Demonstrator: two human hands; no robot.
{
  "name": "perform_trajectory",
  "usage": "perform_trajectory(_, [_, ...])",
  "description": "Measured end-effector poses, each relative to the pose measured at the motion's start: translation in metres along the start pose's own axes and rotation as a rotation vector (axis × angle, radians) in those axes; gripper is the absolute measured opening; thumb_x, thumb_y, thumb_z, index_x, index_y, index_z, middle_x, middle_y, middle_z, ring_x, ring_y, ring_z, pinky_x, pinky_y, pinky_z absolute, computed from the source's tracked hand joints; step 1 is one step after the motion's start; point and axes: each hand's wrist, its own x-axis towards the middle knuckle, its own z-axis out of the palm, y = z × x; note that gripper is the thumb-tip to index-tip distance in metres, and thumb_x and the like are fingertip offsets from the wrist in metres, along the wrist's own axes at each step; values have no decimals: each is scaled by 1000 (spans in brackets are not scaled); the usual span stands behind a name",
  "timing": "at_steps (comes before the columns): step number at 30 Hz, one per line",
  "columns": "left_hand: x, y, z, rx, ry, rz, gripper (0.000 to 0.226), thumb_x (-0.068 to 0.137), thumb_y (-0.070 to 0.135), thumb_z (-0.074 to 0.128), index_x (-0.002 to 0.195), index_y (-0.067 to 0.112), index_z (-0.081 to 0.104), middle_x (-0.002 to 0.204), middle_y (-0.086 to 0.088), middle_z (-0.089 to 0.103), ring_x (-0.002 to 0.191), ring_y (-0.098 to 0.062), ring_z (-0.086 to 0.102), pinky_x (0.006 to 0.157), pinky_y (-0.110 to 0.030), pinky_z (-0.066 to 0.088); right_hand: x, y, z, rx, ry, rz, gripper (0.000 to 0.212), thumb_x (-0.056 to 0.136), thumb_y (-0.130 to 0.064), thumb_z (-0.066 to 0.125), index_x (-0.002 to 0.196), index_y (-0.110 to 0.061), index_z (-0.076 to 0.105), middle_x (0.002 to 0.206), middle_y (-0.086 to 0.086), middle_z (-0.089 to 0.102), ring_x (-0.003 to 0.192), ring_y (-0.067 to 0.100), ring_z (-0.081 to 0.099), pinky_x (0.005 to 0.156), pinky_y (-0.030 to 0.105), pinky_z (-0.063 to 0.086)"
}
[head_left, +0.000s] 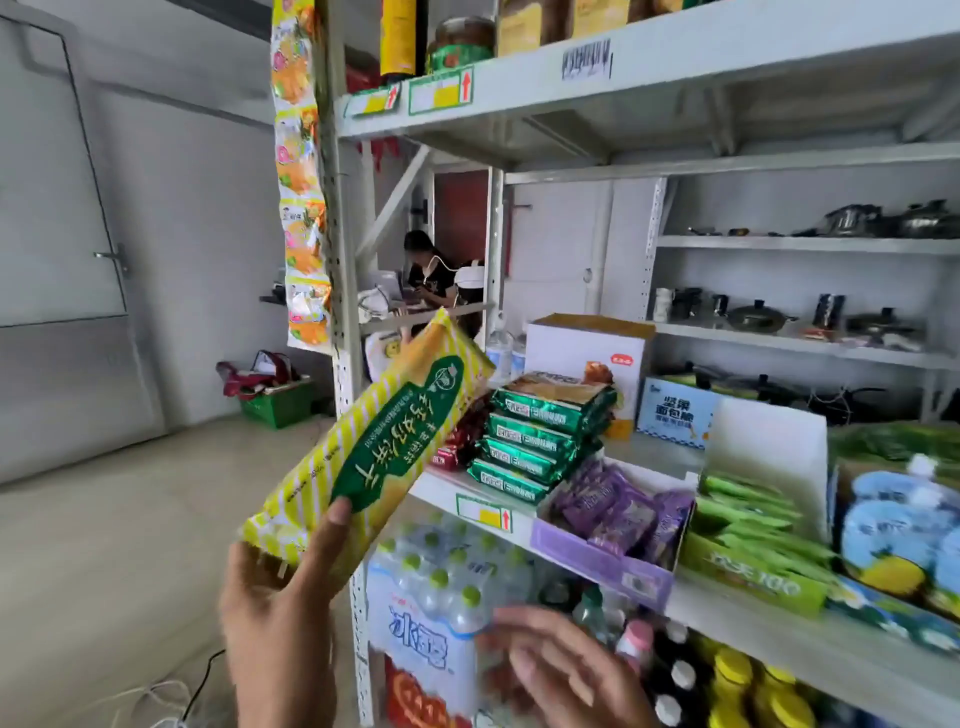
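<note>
The biscuit packet (374, 457) is showing yellow with pale diagonal stripes and a dark green label bearing white characters. The stacked packets (535, 447) are gleaming dark green with white bands. The sachets (618, 504) beside them are showing purple, their display box (597, 560) lilac. The price tag (441, 92) is wearing a green border, a yellow patch and a red arrow. The water bottles (439, 587) are showing lime-green caps. The shelf rack (727, 52) is looking pale grey, the floor basket (275, 408) green.
</note>
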Motion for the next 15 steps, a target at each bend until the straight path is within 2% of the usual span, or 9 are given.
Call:
perform_trajectory(1, [-20,-5,-8,1,-65,-70,38,75,16,79,112,16,71,103,-2,80,87,-16,76,77,-33,64,-13,-11,4,21,40,-96,78,57,-63,90,117,-16,75,111,12,78,93,33,76,71,27,54])
perform_trajectory(3, [-56,-16,-21,22,-143,-277,42,72,17,75,114,10,72,103,-5,80,81,-18,77,72,-35,64,-38,-16,-15,-46,276,-191,81,66,-67,84,130,-22,65,121,8,75,91,37,76,58,27,48])
perform_trajectory(6, [-89,-32,-30,122,-319,-501,41,72,21,72,112,10,72,107,-9,79,83,-20,77,65,-34,65,-66,2,-46,15,466,-223,92,57,-76,84,129,-24,61,119,11,76,83,34,77,57,32,32])
perform_trajectory(8, [-105,-41,-29,189,-378,-569,44,74,29,73,113,9,73,110,-11,78,81,-20,76,61,-32,64,-84,11,-67,20,525,-217,103,46,-84,83,127,-23,60,111,13,78,78,29,77,53,28,31])
perform_trajectory(9, [-111,-43,-29,206,-395,-580,48,71,37,77,109,9,75,108,-12,78,77,-19,75,59,-31,63,-94,12,-72,32,551,-188,102,44,-87,81,122,-24,61,106,12,79,73,26,77,48,24,33])
perform_trajectory(11, [-123,-45,-27,244,-421,-588,64,53,55,91,99,11,81,101,-13,78,71,-20,71,55,-31,61,-109,18,-81,61,578,-146,81,45,-85,81,103,-29,70,86,8,79,58,19,72,40,16,31])
perform_trajectory(12, [-128,-45,-28,273,-428,-584,68,46,56,92,96,12,82,98,-15,77,70,-22,69,54,-32,60,-114,21,-86,79,569,-150,67,50,-80,82,96,-32,74,76,7,76,50,17,68,38,14,27])
perform_trajectory(13, [-132,-44,-27,296,-421,-566,65,50,55,90,96,10,82,95,-17,77,69,-24,68,51,-31,59,-119,22,-90,85,572,-154,59,55,-74,83,94,-30,76,71,7,71,44,15,63,37,14,24])
perform_trajectory(15, [-139,-39,-26,365,-413,-511,54,67,50,84,96,5,79,85,-18,75,60,-21,65,47,-27,54,-127,25,-99,97,579,-179,49,67,-61,80,96,-22,72,75,10,64,40,16,58,35,14,21])
